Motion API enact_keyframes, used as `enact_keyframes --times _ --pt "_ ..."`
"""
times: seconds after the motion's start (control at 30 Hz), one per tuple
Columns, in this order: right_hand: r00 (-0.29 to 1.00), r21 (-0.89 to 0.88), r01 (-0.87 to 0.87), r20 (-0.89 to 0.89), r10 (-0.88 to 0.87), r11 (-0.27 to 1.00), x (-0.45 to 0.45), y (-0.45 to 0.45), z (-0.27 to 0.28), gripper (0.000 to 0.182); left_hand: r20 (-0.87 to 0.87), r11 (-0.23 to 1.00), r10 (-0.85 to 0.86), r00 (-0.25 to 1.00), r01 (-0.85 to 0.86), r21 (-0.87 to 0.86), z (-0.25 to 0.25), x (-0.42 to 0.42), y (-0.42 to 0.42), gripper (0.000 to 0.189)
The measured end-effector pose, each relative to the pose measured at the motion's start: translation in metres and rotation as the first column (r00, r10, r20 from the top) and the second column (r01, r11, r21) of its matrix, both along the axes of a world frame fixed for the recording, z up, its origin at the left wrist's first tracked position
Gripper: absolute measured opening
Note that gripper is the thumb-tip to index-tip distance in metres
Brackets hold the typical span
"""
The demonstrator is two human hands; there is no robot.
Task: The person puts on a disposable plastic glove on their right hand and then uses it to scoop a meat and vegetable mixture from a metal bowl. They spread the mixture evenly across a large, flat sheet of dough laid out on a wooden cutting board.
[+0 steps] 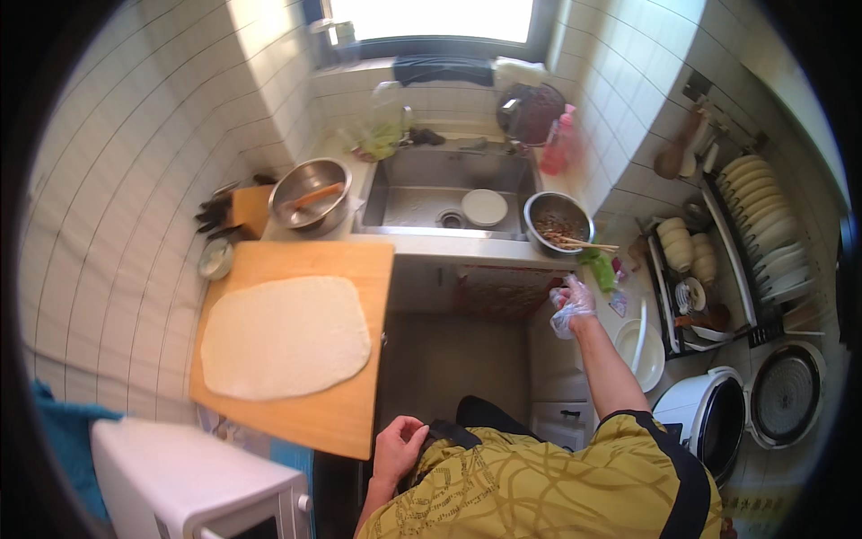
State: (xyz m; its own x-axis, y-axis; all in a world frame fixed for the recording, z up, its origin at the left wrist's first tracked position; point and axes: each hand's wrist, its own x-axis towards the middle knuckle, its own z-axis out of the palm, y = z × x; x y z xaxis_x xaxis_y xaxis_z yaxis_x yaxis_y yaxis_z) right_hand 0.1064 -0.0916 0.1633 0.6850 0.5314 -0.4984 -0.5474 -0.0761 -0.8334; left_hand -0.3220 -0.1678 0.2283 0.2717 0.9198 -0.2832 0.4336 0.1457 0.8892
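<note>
My right hand (574, 306) wears a loose clear plastic glove and hovers by the right counter's edge. Its fingers are apart, and I see nothing held in them. Just beyond it stands a steel bowl (557, 224) with a chopped filling (553, 231), and wooden chopsticks (592, 245) lie across its rim. My left hand (399, 450) is bare and bent close to my waist; whether its fingers pinch anything is unclear. Ahead of it, a rolled-out sheet of dough (286, 337) lies flat on a wooden board (340, 418).
A steel bowl (310, 195) holding a rolling pin (313, 197) stands behind the board. The sink (411, 202) contains a white round dish (484, 207). At right are an oval plate (650, 364), an open rice cooker (700, 411) and a dish rack (731, 249). A white appliance (202, 471) sits lower left.
</note>
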Motion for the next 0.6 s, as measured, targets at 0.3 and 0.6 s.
enact_keyframes --times 0.3,0.6 --pt "0.88 -0.118 0.389 -0.245 -0.406 0.914 0.086 -0.026 0.004 0.04 0.071 0.944 -0.303 0.95 0.31 -0.113 0.025 0.092 0.094 0.015" --pt "0.862 0.039 -0.366 -0.361 0.355 0.93 0.141 0.011 0.053 0.027 0.248 0.657 -0.634 0.733 0.679 -0.327 0.012 0.293 0.187 0.02"
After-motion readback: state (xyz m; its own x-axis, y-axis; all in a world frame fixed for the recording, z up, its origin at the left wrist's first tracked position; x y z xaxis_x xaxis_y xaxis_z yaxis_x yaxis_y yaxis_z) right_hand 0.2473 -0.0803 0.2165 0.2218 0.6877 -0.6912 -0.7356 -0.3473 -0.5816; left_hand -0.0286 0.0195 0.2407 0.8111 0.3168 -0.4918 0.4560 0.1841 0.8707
